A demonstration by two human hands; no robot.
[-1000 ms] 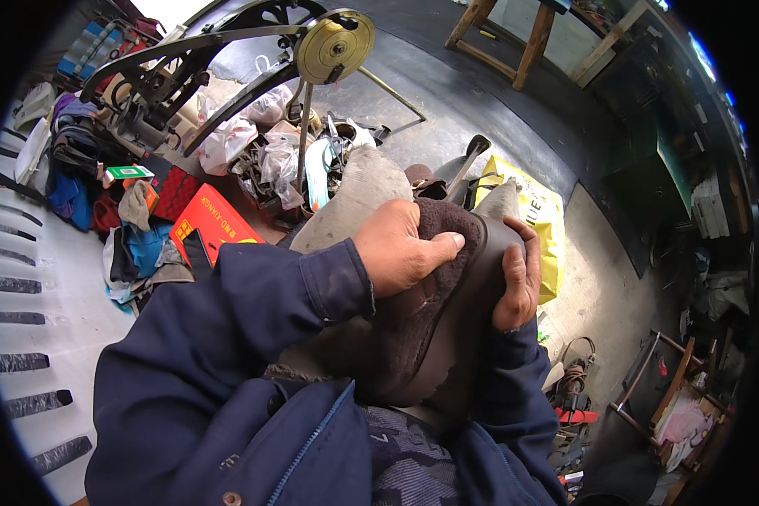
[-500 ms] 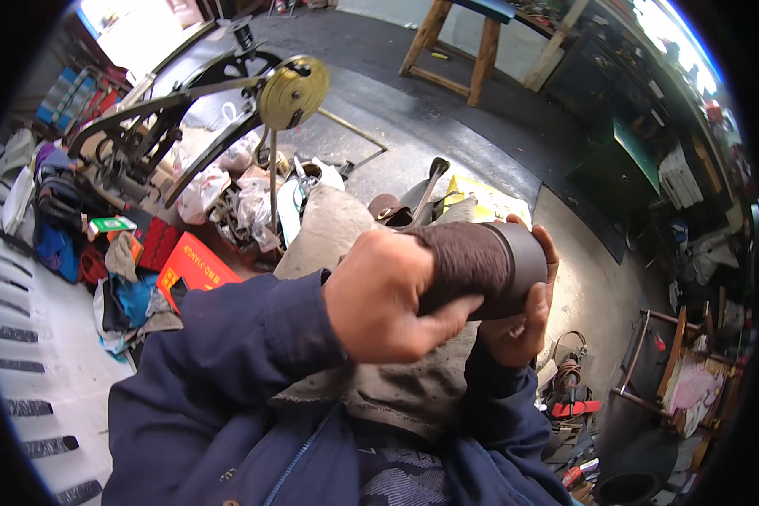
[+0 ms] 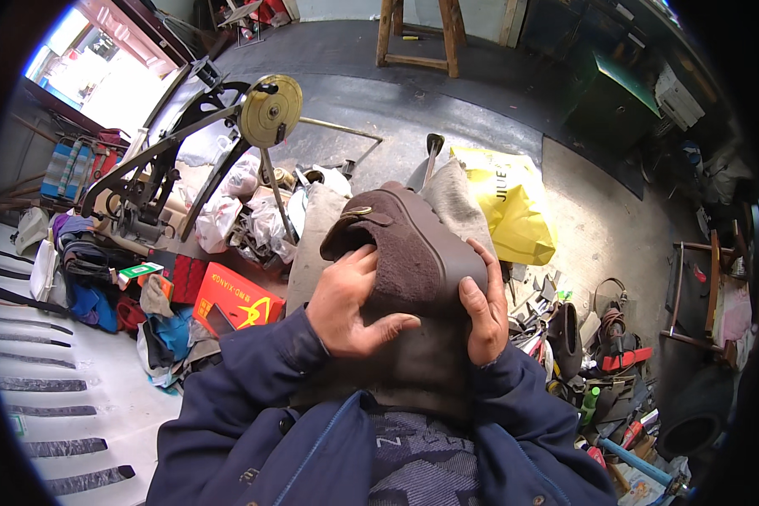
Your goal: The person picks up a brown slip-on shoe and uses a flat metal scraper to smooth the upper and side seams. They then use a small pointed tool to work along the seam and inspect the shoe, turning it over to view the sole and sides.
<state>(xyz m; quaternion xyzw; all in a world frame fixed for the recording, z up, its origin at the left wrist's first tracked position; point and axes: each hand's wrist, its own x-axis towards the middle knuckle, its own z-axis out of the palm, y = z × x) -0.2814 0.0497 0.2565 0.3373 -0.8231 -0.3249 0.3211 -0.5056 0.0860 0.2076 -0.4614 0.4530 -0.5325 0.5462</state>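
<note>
Cloth [image 3: 314, 215], grey and large, lies beneath the brown shoe [image 3: 409, 266], which is tilted, thick sole toward the right hand [image 3: 487, 316]. That hand grips the sole's near end: thumb on it, fingers around the outer side. Left hand [image 3: 346, 299] has fingers curled in at the shoe's opening, tips hidden; thumb juts away from them, so can't tell whether it pinches anything.

Risks, biggest first. Whole shoe could roll off the cloth if the right hand loosens, since the soft bed looks uneven. Upper could stretch or crease if the left fingers pull hard at the opening. Strap [image 3: 371, 217] with gold-coloured trim, atop the shoe, could snag a finger and bend.

Writing, biggest carrier first. Yellow bag [image 3: 519, 228], right of the shoe: dark capitals running upward, partly lost in folds. Shirt front [image 3: 417, 455], bodyward of the shoe: pale lettering, mostly covered by the jacket [image 3: 531, 422]. Red box [image 3: 228, 291], left of the shoe: light print plus a yellow curved mark. Green-and-white box [image 3: 139, 272], farther left of the shoe: print too small to read. Shoe itself: no legible label.
</note>
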